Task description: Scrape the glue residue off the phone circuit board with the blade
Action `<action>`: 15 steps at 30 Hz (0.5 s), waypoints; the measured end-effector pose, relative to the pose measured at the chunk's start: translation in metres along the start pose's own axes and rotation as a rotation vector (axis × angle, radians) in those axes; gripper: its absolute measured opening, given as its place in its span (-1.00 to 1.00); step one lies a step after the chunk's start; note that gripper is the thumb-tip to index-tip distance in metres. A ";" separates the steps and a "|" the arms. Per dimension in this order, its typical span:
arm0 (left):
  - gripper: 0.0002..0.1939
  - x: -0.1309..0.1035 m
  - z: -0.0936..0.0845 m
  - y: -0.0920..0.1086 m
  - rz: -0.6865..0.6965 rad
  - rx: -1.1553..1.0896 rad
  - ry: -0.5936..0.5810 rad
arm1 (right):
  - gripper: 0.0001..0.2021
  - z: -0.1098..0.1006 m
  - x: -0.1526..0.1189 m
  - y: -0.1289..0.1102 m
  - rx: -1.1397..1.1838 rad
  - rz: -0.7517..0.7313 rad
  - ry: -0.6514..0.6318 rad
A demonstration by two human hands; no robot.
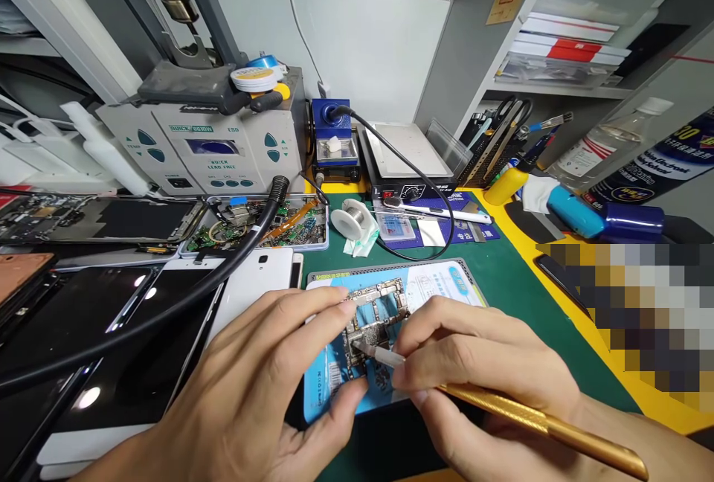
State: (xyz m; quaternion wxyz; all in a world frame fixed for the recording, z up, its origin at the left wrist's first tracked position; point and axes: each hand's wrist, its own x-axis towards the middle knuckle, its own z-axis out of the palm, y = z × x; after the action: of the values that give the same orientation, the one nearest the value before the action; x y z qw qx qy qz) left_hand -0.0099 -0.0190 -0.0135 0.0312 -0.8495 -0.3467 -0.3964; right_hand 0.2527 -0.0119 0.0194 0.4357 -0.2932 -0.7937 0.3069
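A small metal-framed circuit board (375,333) lies on a blue and white pad (320,385) in the middle of the green mat. My left hand (273,363) holds the board's left side, its fingertips at the upper left edge and its thumb near the lower edge. A gold-handled knife (535,420) is pinched in my right hand (480,370). Its pale collar points left, and the blade tip touches or is just above the lower left part of the board. My fingers hide part of the board's edges.
Behind stand a grey hot-air station (206,140), a blue soldering stand (333,132) and a heating plate (410,155). A black hose (167,318) crosses phones at left. A solder spool (346,220) sits beyond the pad; bottles (594,147) stand at right.
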 end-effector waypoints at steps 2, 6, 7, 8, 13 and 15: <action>-0.48 0.000 -0.001 0.001 -0.007 0.013 0.007 | -0.67 -0.001 0.002 0.000 0.009 -0.010 -0.027; -0.46 0.001 0.000 0.002 -0.017 0.013 -0.004 | -0.66 -0.004 0.005 -0.003 0.004 -0.005 -0.026; -0.46 0.001 0.000 0.002 -0.012 0.011 -0.006 | -0.66 -0.004 0.005 -0.003 0.003 -0.007 -0.025; -0.48 0.001 0.000 0.002 -0.006 0.011 -0.007 | -0.66 -0.004 0.005 -0.003 0.002 -0.013 -0.021; -0.52 0.001 0.001 0.002 0.004 0.014 0.006 | -0.67 -0.003 0.003 -0.003 -0.015 0.001 -0.017; -0.52 0.001 0.001 0.002 0.005 0.011 0.006 | -0.69 -0.003 0.003 -0.002 -0.014 0.003 -0.024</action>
State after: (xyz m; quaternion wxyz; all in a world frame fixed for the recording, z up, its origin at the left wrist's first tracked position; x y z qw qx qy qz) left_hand -0.0077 -0.0198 -0.0132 0.0376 -0.8491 -0.3466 -0.3968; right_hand 0.2532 -0.0103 0.0240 0.4236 -0.2938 -0.8005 0.3056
